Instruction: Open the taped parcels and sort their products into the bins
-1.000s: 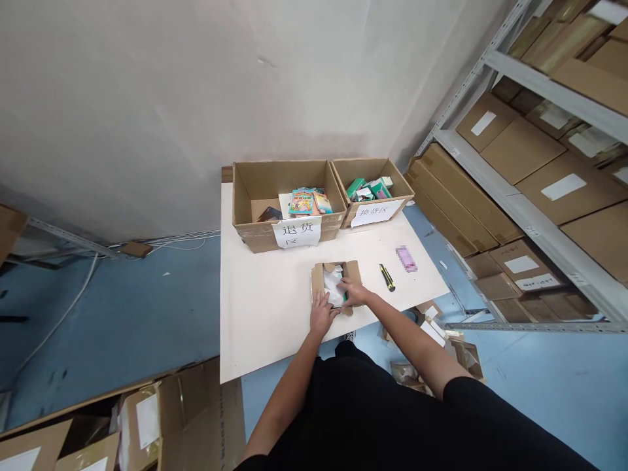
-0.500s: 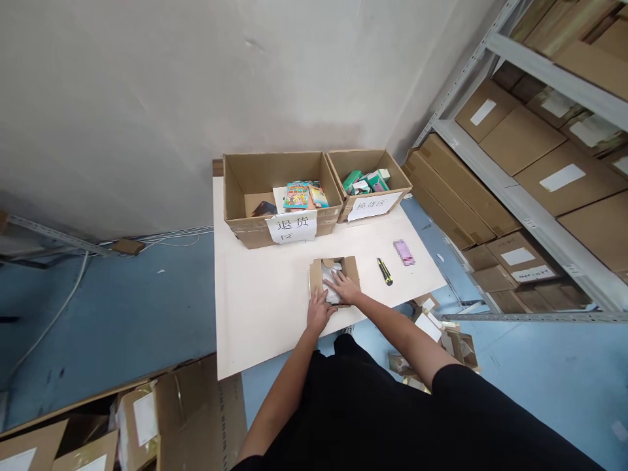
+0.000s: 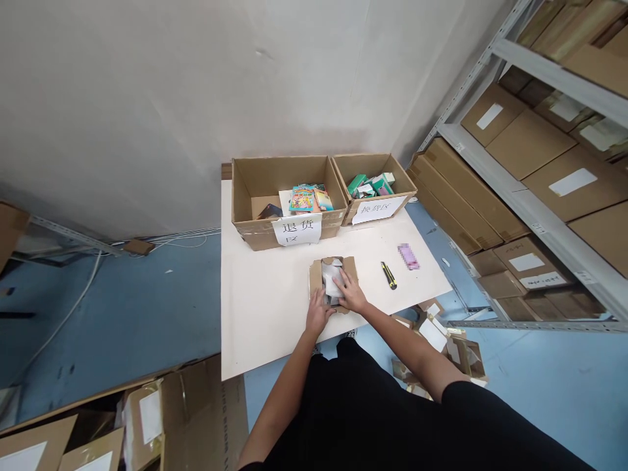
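Your small cardboard box [image 3: 316, 280] sits open on the white table [image 3: 265, 307], close to the near edge and just ahead of you. Your left hand [image 3: 318, 314] rests against its near-left corner with the fingers bent over the wall. I cannot tell whether it grips or only steadies. Your right hand [image 3: 349, 292] lies palm down inside the box, fingers stretched out and fairly flat on the white wrapped packet [image 3: 332, 280], closed on nothing that I can see.

The main risk, as I judge it, is the box itself. It is light and its flaps stand loose, so if your right hand drags at the packet while your left only leans, the box can slide towards you and tip off the near edge. The wrapping looks smooth and crumpled, so a flat hand may slip on it, or catch only the wrapping and leave the contents behind. Those contents are hidden.

Mind the utility knife [image 3: 389, 275], which lies just right of the box, within reach of your right forearm. I cannot see whether its blade is out, and a careless sweep could knock it or the pink item [image 3: 408, 256] beyond it. The larger labelled carton [image 3: 289, 226] and the smaller labelled carton [image 3: 373, 210] stand at the far edge, well apart from your hands. Cardboard scraps [image 3: 441, 333] lie on the floor to your right and could catch a foot.
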Tool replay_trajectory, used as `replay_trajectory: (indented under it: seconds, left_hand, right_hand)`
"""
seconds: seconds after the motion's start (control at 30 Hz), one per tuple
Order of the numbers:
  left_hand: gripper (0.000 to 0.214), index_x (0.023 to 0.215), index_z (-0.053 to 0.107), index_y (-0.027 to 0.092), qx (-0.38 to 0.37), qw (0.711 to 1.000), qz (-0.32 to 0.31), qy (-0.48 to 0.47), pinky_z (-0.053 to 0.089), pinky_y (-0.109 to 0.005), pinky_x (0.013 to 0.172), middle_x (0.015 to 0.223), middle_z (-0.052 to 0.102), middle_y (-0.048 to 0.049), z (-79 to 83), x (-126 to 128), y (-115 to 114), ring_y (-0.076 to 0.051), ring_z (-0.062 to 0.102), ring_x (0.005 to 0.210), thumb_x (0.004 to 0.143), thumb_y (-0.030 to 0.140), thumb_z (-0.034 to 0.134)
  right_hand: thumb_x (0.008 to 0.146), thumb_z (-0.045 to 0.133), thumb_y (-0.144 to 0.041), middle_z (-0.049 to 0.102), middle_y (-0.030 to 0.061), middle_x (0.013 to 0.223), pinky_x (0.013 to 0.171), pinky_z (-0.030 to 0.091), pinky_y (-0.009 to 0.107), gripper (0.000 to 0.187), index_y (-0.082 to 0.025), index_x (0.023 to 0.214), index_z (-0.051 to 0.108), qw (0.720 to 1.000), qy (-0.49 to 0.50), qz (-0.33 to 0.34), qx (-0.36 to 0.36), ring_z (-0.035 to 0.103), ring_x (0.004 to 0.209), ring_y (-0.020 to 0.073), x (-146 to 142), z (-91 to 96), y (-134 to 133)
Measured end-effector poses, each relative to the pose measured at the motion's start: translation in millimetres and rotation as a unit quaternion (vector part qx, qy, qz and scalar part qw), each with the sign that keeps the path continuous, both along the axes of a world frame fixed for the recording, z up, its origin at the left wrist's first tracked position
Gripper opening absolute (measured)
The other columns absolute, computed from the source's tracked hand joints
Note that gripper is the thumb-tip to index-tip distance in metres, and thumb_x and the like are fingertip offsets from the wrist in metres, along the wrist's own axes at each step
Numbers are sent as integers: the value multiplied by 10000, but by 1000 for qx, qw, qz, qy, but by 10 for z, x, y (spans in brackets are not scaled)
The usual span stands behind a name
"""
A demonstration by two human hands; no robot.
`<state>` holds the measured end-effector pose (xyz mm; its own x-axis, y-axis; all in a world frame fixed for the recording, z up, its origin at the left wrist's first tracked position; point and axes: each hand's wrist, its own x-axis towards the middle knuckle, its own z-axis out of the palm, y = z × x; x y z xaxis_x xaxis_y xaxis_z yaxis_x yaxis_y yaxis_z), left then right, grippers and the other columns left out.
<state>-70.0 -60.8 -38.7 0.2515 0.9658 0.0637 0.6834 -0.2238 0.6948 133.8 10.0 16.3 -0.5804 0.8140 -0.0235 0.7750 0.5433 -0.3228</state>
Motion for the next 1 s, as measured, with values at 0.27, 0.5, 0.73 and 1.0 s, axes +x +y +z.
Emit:
replay_trajectory:
  seconds: [0.27,0.5,0.73,1.0]
  left_hand:
    - [186,864,810,176,-32,999,-2,-19,316,-600,1293,1554,558,-111,71,-76,207,-409,273,1591,929,318,708]
    - [143,864,838,243,-37,999,-28,7,328,-578,1301,1346,730,-75,115,-82,154,-378,360,1564,906,330,732]
    - [195,774,823,253,-34,999,-11,17,339,-602,1288,1484,657,-79,46,-101,39,-354,339,1586,897,369,725]
    - [172,754,833,261,-41,999,-3,14,346,-618,1279,1462,670,-80,9,-117,75,-384,332,1585,880,351,758]
  right_hand:
    - [892,634,-169,116,158,1778,1225,346,650,818,-218,1656,346,994,42,-77,67,185,1615,403,-68,70,44]
    - [912,610,-142,183,192,1751,1194,412,584,637,-178,1535,485,983,63,-124,123,310,1561,376,-136,22,86]
    - [950,588,-116,472,183,1550,1131,454,495,462,-212,1401,619,978,19,-185,93,499,1349,335,-350,211,468]
    - [982,526,-133,624,148,1161,987,501,444,292,-207,1217,683,982,9,-159,100,531,1117,323,-361,188,530]
